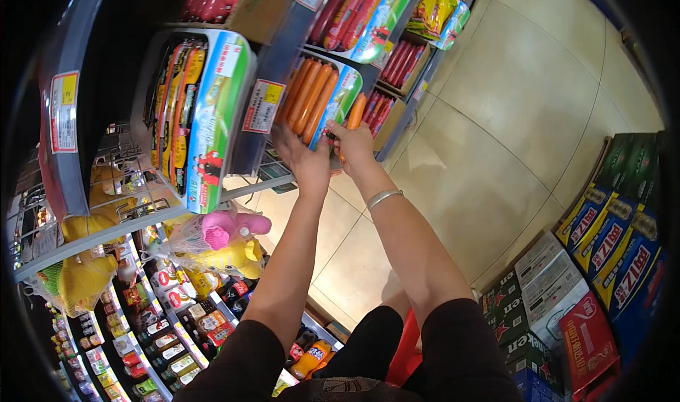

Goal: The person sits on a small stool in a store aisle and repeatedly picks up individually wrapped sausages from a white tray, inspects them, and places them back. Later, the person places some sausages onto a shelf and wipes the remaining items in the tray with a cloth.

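A display box (pixel 348 91) printed in green, blue and white sits on the shelf, with several orange sausages (pixel 313 96) lined up inside. My left hand (pixel 304 157) rests at the near end of this box, its fingers partly hidden against the side, the thumb by the front panel. In my right hand (pixel 355 146) is a single orange sausage (pixel 357 110), which sticks out past the fingers at the front of the box. A metal bangle (pixel 384 198) circles my right wrist.
Another display box (pixel 215 120) of dark-and-yellow wrapped sausages stands at the left. Price tags (pixel 263 106) line the shelf edges. Netted toys (pixel 234 237) hang below. Drink bottles (pixel 311 358) fill shelves behind. Stacked beer cartons (pixel 611 253) stand right on the tiled floor (pixel 478 152).
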The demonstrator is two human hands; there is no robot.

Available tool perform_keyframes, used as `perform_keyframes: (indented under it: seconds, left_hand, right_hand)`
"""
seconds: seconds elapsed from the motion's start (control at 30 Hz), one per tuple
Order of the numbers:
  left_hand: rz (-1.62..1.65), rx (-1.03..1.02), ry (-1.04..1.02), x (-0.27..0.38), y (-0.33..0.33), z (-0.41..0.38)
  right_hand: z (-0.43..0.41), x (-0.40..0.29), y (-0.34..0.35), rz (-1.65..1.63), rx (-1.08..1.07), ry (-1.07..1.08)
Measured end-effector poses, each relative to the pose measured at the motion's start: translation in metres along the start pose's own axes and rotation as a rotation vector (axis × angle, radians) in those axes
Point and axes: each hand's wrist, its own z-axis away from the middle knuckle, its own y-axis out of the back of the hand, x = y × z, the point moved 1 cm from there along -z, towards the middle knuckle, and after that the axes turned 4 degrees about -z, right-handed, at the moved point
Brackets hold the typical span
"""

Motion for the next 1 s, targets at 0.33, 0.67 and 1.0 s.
perform_keyframes:
  seconds: [0.33, 0.67, 1.0]
  left_hand:
    - [-0.421, -0.035, -0.067, 0.004, -0.017, 0.007]
    - [-0.107, -0.215, -0.241, 0.039, 0.036, 0.065]
    - [0.057, -0.641, 0.003, 0.01, 0.07, 0.179]
  right_hand:
    - [0.043, -0.001, 0.097, 0.059, -0.055, 0.009]
    - [0.079, -0.11, 0.02, 1.398, -0.312, 1.148]
    - [0.006, -0.081, -0.046, 1.752, -0.401, 1.362]
